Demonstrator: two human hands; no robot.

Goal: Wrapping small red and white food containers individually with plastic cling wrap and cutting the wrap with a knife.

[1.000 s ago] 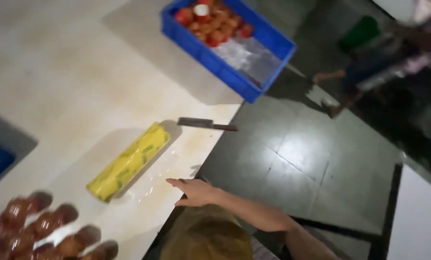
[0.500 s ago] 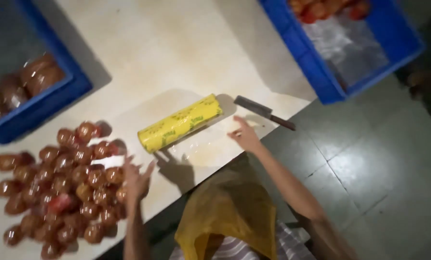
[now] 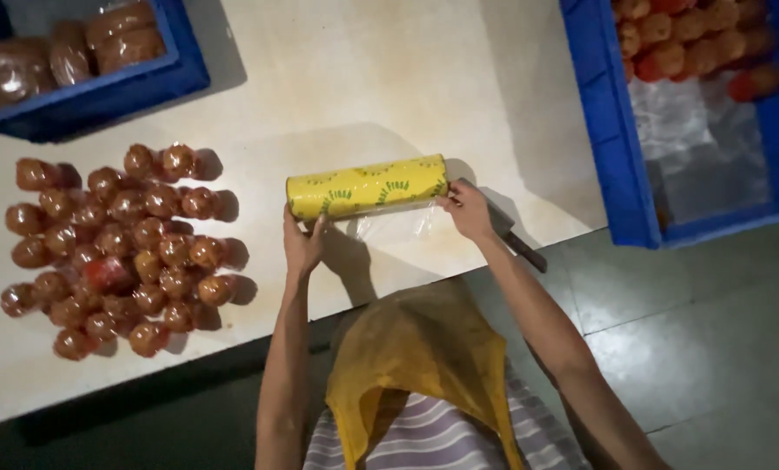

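Pale table (image 3: 363,78), bearing everything below; places are given relative to the yellow roll. Blue crate (image 3: 611,165) to the right of the roll, holding red-orange fruits at its far end and clear film on its floor. Second blue crate (image 3: 102,91) to the far left, holding wrapped fruits. Heap of wrapped red-brown fruits (image 3: 120,244) lying on the table left of the roll, well apart from it. Yellow roll (image 3: 368,186) of cling film lying on its side near the table's front edge, a clear sheet (image 3: 394,226) drawn out toward the person. Left hand (image 3: 302,244) pinching the sheet's left edge just below the roll's left end. Right hand (image 3: 466,209) pinching the sheet's right edge at the roll's right end. Knife (image 3: 516,239) just right of the roll, partly under the right hand.
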